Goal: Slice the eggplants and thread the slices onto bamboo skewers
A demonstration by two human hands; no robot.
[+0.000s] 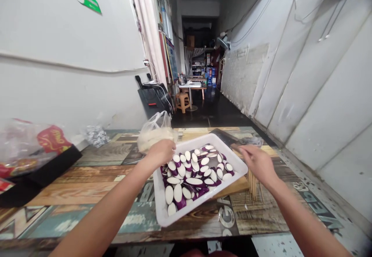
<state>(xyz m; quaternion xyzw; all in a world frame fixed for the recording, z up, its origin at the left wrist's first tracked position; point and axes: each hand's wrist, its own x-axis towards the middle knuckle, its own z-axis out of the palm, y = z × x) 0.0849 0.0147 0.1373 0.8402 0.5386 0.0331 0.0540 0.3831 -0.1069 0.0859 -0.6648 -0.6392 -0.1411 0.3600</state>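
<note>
A white plastic tray (200, 204) holds many slant-cut pieces of purple eggplant (178, 193), white faces showing. My left hand (162, 152) is closed at the tray's far left rim, its fingertips partly hidden. My right hand (258, 163) is closed around the wooden handle of a cleaver (222, 136), whose dark blade lies behind the tray's far right side. Below the tray's right side a wooden cutting board (240, 186) shows. Thin bamboo skewers (255, 189) lie in a bundle under my right wrist. A knotted clear plastic bag (155, 131) with pale contents stands behind my left hand.
The patterned wooden table (95, 179) spans the front. At its left sit a black box (43, 175) with red-and-clear packaging and a crumpled silvery wrapper (95, 135). Crumpled plastic (252, 141) lies far right. Beyond are a stool (183, 101), a small white table (190, 84) and walls both sides.
</note>
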